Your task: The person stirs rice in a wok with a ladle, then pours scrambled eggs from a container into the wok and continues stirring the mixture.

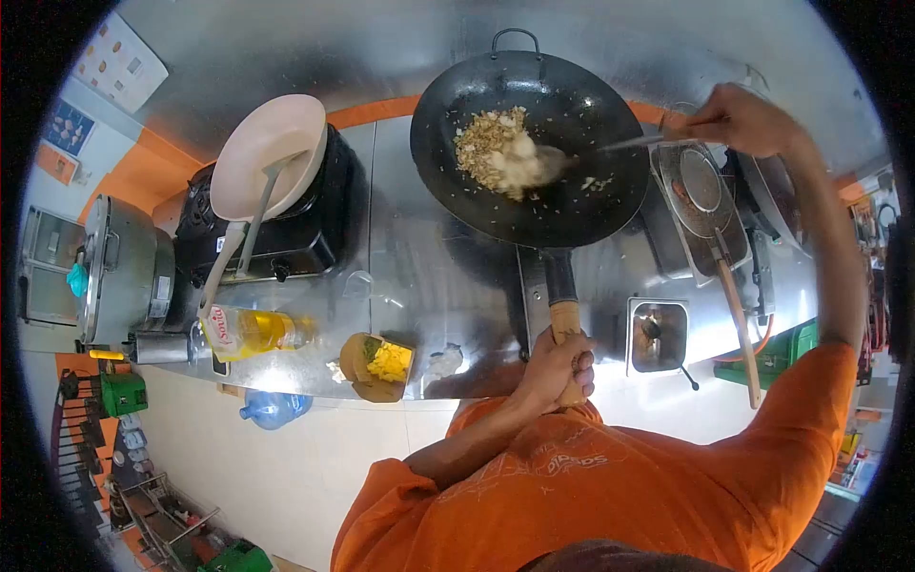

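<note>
While the left hand (560, 370) is gripping the wooden handle (564, 317) and the right hand (748, 118) a utensil (629, 144), perhaps a ladle given the blur, overly brisk stirring could be flinging food (483, 143) from inside the wok (600, 195) over its rim.

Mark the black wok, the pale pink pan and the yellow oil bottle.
Black wok (534, 214), head view: bare inner wall near the handle.
Pale pink pan (255, 141), head view: inside surface.
Yellow oil bottle (259, 331), head view: side of its body.

Metal surface (419, 286), supporting an open box (355, 360); left of the box, a bottle (259, 331); farther back and left of the box, a black stove (319, 238).
</note>
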The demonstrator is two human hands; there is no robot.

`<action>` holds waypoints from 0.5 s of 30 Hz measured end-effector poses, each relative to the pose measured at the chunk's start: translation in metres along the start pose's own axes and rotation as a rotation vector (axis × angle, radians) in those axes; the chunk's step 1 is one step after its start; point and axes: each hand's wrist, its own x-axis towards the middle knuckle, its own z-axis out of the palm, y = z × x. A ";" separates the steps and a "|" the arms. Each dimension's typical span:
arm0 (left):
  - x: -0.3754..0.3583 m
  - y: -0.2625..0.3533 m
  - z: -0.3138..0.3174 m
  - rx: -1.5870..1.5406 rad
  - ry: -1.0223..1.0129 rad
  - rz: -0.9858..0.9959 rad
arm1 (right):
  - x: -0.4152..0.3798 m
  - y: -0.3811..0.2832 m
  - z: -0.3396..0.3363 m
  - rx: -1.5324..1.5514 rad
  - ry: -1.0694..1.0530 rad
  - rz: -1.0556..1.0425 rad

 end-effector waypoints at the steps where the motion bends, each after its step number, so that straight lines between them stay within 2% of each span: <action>1: 0.000 -0.003 -0.002 0.003 -0.001 0.003 | 0.003 -0.002 0.014 0.139 0.176 -0.132; 5: 0.004 -0.002 -0.005 0.011 -0.018 0.033 | -0.022 0.001 -0.023 0.199 0.192 -0.114; 7: 0.004 -0.002 -0.005 0.008 0.005 0.018 | -0.016 -0.001 -0.030 0.121 0.332 -0.122; 8: 0.005 -0.002 -0.006 -0.006 0.006 0.008 | 0.007 -0.013 -0.037 0.021 0.130 -0.148; 9: 0.003 -0.004 -0.007 -0.016 0.008 -0.007 | 0.021 -0.017 -0.032 0.029 0.126 -0.147; 11: 0.001 -0.004 -0.007 0.009 0.000 0.004 | 0.039 -0.020 -0.027 -0.064 0.214 -0.324; 12: 0.002 -0.003 -0.006 0.015 -0.002 0.014 | 0.034 -0.023 -0.038 -0.071 0.220 -0.324; 14: 0.003 0.001 -0.006 0.006 -0.007 0.012 | 0.021 -0.029 -0.062 -0.063 0.140 -0.086; 15: 0.000 0.000 -0.008 -0.003 -0.004 -0.008 | 0.034 -0.024 -0.053 -0.059 0.134 -0.089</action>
